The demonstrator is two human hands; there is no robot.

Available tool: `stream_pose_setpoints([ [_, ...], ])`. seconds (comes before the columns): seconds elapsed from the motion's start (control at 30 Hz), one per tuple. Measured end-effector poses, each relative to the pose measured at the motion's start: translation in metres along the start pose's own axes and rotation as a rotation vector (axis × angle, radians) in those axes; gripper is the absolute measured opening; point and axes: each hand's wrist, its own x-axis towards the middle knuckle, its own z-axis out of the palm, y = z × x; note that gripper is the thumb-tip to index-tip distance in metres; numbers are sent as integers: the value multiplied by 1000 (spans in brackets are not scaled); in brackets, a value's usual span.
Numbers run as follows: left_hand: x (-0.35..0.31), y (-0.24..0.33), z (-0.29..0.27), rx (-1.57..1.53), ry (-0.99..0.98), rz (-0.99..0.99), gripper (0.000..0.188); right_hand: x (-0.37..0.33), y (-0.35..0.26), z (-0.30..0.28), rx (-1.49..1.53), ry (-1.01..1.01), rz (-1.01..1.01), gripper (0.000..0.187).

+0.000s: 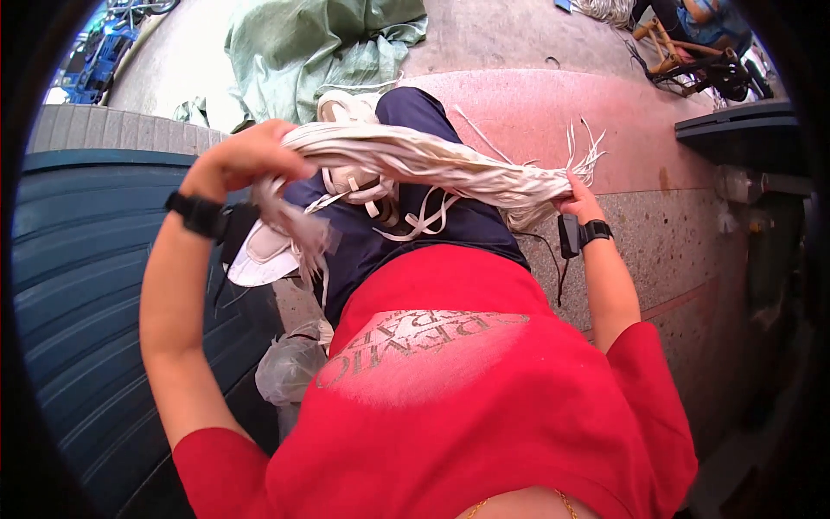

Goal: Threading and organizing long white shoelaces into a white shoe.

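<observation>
Nearest my feed, on the body side of both hands, a red shirt (484, 458) bears printed lettering (424, 342). My left hand (264, 156) curls round one end of a white lace bundle (415, 157), my right (577, 201) grips the other; it spans between them. Left of my left, blue slats (95, 268); beyond both hands, pink floor (553, 104) and green tarp (316, 60).
</observation>
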Motion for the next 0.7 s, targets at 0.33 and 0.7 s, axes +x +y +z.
stream_pose_setpoints([
  [0.33, 49, -28, 3, -207, -25, -34, 26, -90, 69, 78, -1328, -402, -1137, 48],
  [0.7, 47, -22, 7, -416, 3, 33, 19, -141, 106, 157, -2157, -1040, -1706, 22],
])
